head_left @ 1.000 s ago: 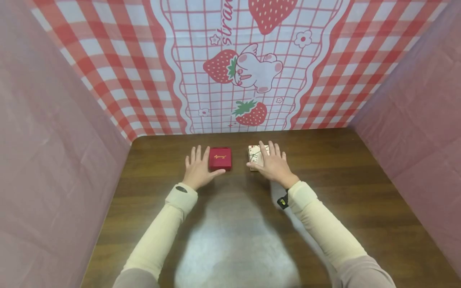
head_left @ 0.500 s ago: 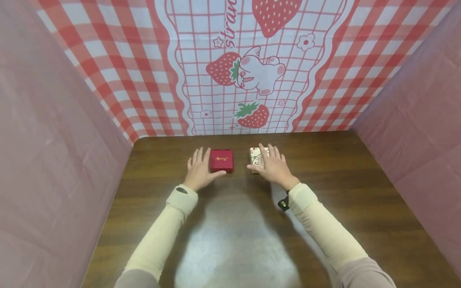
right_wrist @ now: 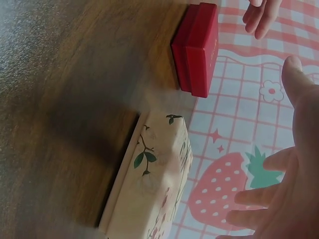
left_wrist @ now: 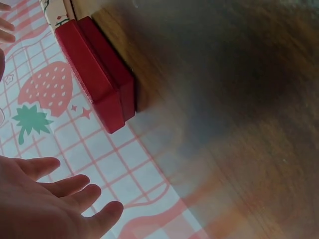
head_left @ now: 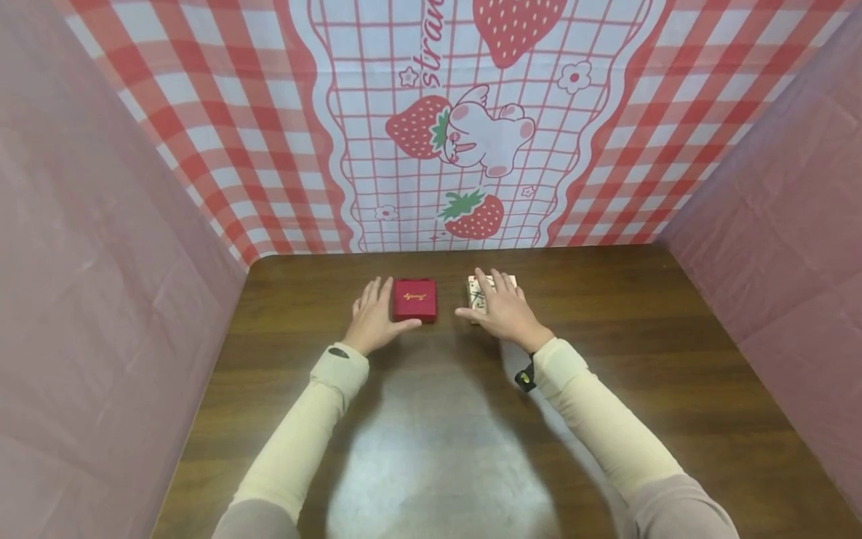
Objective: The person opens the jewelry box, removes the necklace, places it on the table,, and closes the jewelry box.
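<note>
A red jewelry box (head_left: 414,301) with gold lettering on its lid sits near the back of the table. My left hand (head_left: 373,320) is just left of it, fingers spread and thumb toward the box's front; the left wrist view shows a gap between fingers and box (left_wrist: 97,74). To the right stands a cream box (head_left: 477,294) printed with flowers and green leaves. Over its right part reaches my right hand (head_left: 509,314), covering some of the lid in the head view. Seen from the right wrist, the straight fingers are apart from this floral box (right_wrist: 149,184).
A brown wooden table (head_left: 606,359) lies under both boxes. Behind it hangs a strawberry-print checked cloth (head_left: 377,180), close to the backs of the boxes. Pink cloth walls (head_left: 101,299) rise at the left and right.
My right hand has shifted slightly left over the floral box, uncovering its right edge. My left hand and both boxes have hardly moved; the head view has tilted a little.
</note>
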{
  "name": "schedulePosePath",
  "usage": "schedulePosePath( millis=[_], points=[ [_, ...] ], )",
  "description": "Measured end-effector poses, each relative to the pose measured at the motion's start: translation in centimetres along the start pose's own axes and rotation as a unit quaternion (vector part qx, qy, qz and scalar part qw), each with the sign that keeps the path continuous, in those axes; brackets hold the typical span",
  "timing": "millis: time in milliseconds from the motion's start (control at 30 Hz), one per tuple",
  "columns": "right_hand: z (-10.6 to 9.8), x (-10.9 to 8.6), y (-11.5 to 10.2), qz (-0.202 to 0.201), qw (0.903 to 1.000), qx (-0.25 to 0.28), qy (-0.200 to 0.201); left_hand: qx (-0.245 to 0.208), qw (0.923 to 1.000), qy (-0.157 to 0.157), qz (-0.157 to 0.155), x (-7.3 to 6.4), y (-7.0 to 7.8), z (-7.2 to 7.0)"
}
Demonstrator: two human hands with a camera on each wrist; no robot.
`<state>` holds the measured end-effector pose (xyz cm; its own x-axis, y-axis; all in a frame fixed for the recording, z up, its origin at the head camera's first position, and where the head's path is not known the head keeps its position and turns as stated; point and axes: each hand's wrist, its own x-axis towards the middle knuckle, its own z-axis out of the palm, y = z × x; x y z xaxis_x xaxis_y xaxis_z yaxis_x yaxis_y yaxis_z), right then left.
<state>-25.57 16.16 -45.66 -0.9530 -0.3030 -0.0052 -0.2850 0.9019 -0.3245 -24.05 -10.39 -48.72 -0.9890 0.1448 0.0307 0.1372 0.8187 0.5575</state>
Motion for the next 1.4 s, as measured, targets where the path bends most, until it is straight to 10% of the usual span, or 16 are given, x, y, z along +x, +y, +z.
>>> schedulePosePath(
  millis=[1400],
  points=[
    [2.6,3.2,-2.2,-0.074,0.9967,-0.004,-0.034,-0.052,0.9979,-0.037,-0.011,1.6,-2.0,1.1]
  ],
)
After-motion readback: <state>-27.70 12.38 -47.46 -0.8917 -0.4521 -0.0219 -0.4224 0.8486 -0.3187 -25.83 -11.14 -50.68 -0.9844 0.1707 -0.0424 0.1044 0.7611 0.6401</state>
